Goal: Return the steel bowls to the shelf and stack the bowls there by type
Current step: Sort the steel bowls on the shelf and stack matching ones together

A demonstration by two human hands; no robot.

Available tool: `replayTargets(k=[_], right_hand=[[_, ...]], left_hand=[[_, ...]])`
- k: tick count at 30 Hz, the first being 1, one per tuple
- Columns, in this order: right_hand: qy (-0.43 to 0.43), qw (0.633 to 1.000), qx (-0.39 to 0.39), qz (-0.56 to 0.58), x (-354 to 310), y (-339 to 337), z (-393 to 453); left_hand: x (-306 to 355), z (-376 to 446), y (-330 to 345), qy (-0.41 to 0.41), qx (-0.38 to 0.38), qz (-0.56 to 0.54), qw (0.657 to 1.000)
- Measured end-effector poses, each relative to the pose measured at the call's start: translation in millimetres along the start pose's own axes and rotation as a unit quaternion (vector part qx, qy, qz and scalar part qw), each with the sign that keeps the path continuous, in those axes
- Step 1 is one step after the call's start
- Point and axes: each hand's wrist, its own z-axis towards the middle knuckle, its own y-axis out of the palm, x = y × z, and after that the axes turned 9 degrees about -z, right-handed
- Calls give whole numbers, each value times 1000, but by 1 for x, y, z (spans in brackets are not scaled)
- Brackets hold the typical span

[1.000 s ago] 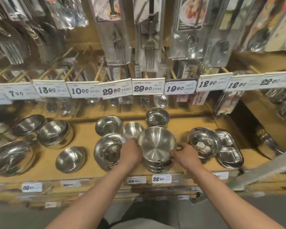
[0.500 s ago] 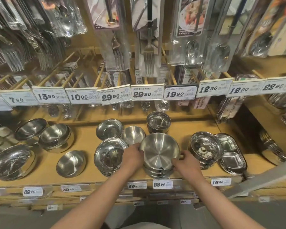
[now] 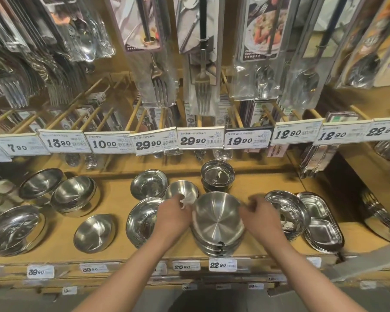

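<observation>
A stack of brushed steel bowls [image 3: 217, 224] stands at the front middle of the wooden shelf [image 3: 117, 199], above the 22.90 tag. My left hand [image 3: 173, 216] is at the stack's left rim and my right hand [image 3: 260, 213] at its right rim. Both have loosely curled fingers, blurred, just off the top bowl. Behind my left hand sits a small steel bowl [image 3: 182, 190]. Left of it are a shiny bowl [image 3: 149, 183] and a stack of shallow shiny bowls [image 3: 142, 219]. A deep straight-sided bowl stack [image 3: 217, 175] stands behind.
Round plates [image 3: 286, 210] and divided trays [image 3: 320, 224] lie to the right. To the left are a single brushed bowl [image 3: 94, 233], two deep bowls [image 3: 76, 194] and a large shiny dish [image 3: 13, 228]. Price tags [image 3: 193, 138] and packaged cutlery [image 3: 202, 86] hang overhead.
Both hands held the top bowl by its sides on the stack; now their fingers have come away from the rim. The view has tilted up slightly.
</observation>
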Motion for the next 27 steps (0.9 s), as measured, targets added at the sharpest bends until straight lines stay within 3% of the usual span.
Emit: replayTargets(k=[4,12,15,27], right_hand=[[-11,1000,21,5,-33,-13,64],[108,985,-129,-31,-40,31,139],[126,980,-132,-78,-42,38,142],[157,984,-87,17,-41,-1,139]], left_hand=[[2,10,-39,-1,38,-25,999],[-35,22,-83,-60,57,-117,990],[-46,36,-85,-76,47,-121,989],[-32,71,-72,-53,-8,-140,989]])
